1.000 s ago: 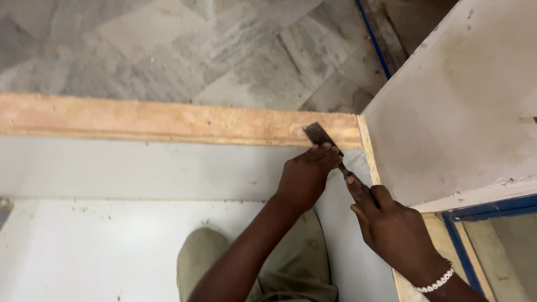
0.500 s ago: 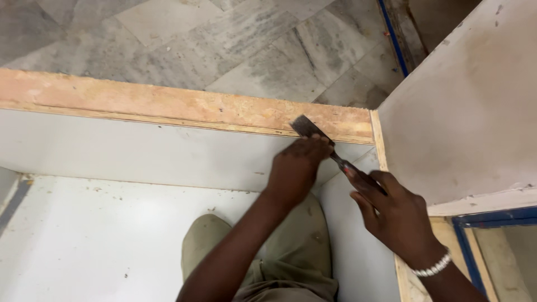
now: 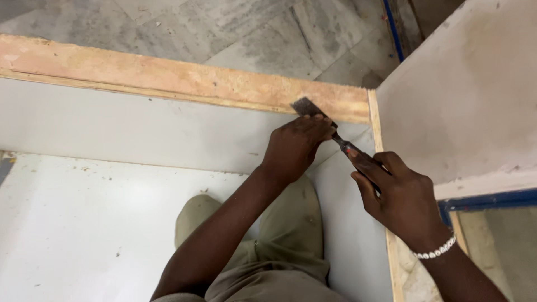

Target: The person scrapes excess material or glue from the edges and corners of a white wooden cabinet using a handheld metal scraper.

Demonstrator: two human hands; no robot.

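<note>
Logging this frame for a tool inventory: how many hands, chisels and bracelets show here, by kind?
Hands: 2, left hand and right hand
Chisel: 1
Beaded bracelet: 1
Total: 4

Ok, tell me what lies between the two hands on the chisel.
In the head view, only the chisel's bare metal shank spans the short gap between left hand and right hand.

even soft overhead light, mild glare showing on the white panel [image 3: 84, 223] lower left; focus staying sharp throughout.
</note>
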